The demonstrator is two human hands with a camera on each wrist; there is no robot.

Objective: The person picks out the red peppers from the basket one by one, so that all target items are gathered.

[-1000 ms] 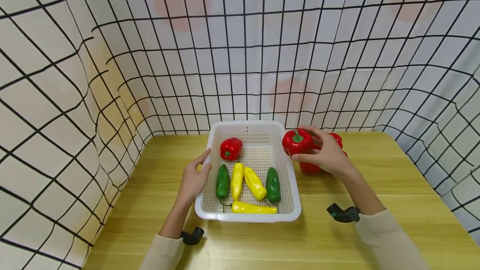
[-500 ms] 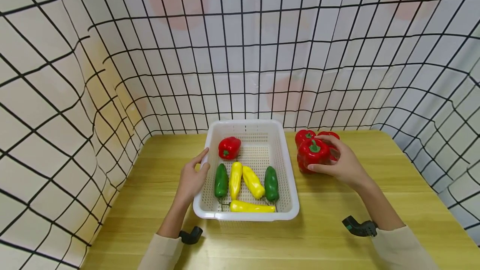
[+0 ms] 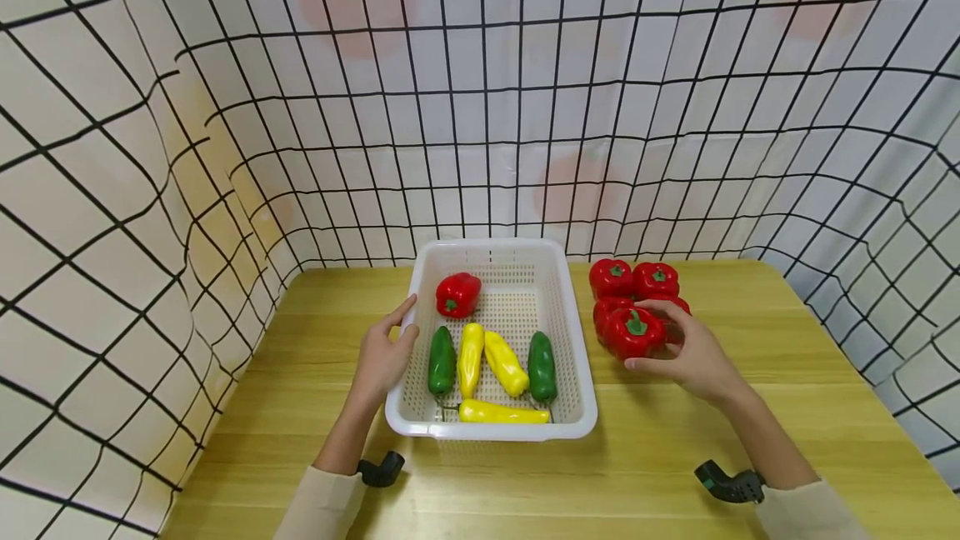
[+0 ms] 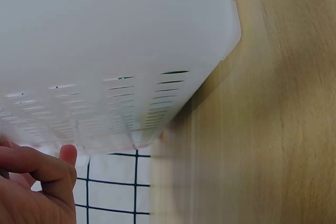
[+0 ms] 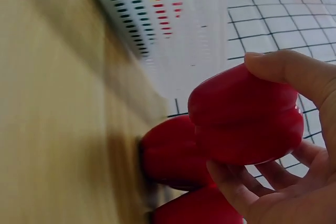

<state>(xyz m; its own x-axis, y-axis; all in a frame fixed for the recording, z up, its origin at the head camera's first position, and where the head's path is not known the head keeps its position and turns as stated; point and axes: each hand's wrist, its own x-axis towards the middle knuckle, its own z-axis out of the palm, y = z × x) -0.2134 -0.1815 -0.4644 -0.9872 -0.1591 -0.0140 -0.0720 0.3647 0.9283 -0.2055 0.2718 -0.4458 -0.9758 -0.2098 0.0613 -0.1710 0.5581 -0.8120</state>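
My right hand (image 3: 690, 355) grips a red bell pepper (image 3: 633, 334) between thumb and fingers, its green stem facing up. In the right wrist view this bell pepper (image 5: 244, 116) stands off the table, in front of other red peppers. Several more red bell peppers (image 3: 611, 279) are grouped right behind it, partly hidden by it and the hand. At the left rim of a white plastic basket (image 3: 491, 432), my left hand (image 3: 384, 361) holds on, thumb over the rim and fingers outside. The left wrist view has those bent fingers (image 4: 44, 169) beside the perforated wall.
Inside the basket lie one red bell pepper (image 3: 458, 296), two green peppers (image 3: 442, 361) and three yellow peppers (image 3: 504, 412). The wooden table (image 3: 480, 490) ends at a white wall (image 3: 502, 107) with a black grid, which also rises on both sides.
My right hand has carried the red bell pepper from the basket's right rim rightward and toward me, to the front of the other red peppers. The left hand has stayed at the rim.
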